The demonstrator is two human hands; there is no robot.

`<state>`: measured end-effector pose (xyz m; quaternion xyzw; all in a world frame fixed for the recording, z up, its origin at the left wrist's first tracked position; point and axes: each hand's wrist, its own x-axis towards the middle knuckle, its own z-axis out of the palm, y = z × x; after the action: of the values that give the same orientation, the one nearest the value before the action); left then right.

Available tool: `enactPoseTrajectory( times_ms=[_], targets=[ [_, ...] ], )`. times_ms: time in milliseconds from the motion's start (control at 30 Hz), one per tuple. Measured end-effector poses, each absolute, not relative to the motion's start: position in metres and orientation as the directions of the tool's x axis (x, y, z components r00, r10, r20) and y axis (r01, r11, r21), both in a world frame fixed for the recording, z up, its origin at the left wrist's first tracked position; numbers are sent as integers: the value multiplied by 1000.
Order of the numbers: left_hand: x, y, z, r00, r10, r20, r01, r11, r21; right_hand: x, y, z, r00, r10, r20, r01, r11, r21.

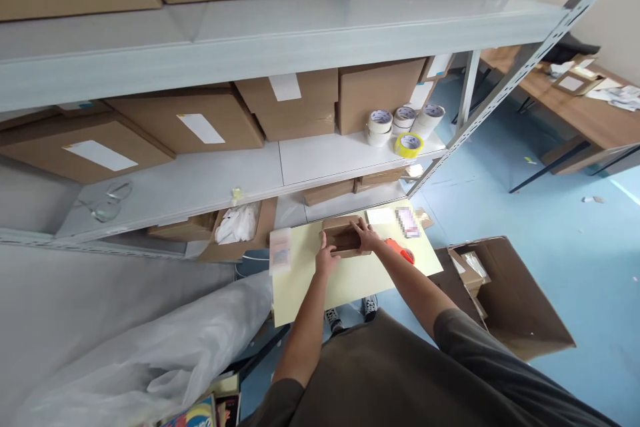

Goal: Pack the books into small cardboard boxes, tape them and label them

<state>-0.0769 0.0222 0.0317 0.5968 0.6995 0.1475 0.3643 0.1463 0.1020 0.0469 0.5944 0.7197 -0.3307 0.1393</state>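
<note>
i watch left grip (327,258) and right grip (368,238) clasp a carton (344,240); lopsided pressure could crumple its walls between them.

Bright overall, lit softly and evenly, with a faint sheen on the blue floor (595,240) and a washed-out patch at its right edge. Dimmer beneath the middle shelf (240,170) and inside the open box (525,300). Dark and low in detail across the shirt (375,373). Stretched toward the edges, as through a wide lens. Slightly soft around the left hand (326,258), right hand (367,237) and small carton (343,239). Pixelated over one item (408,222) on the tabletop (355,277).
</note>
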Motion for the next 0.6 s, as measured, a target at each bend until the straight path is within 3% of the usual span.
enactPoseTrajectory(
  times_ms=[300,600],
  targets=[
    [-47,19,29,-175,929,-326,660,356,661,163,112,39,-322,815,-482,916,141,-375],
    [-55,23,33,-95,906,-413,625,378,683,164,107,33,-318,823,-472,930,173,-325]
  ],
)
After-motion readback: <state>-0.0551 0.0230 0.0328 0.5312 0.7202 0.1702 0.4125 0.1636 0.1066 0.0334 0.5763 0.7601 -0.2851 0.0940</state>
